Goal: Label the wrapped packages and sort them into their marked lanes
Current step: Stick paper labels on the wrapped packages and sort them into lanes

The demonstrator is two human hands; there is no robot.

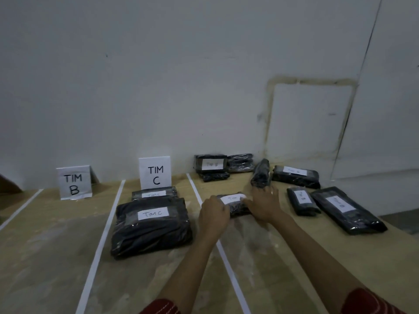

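Brown taped tabletop (45,257); small black wrapped package (237,208) at 4 o'clock from the TIM C sign (155,173). At its 9 o'clock end the left hand (213,214) curls its fingers round it; right hand (264,203) fingers lie spread at 3 o'clock.

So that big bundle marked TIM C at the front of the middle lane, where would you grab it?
By its left and right edges, one hand each, coming from the near side. The big TIM C package lies flat, wide and looks soft, so a one-sided grip would probably let it sag; the smaller TIM C package crowds its far edge.
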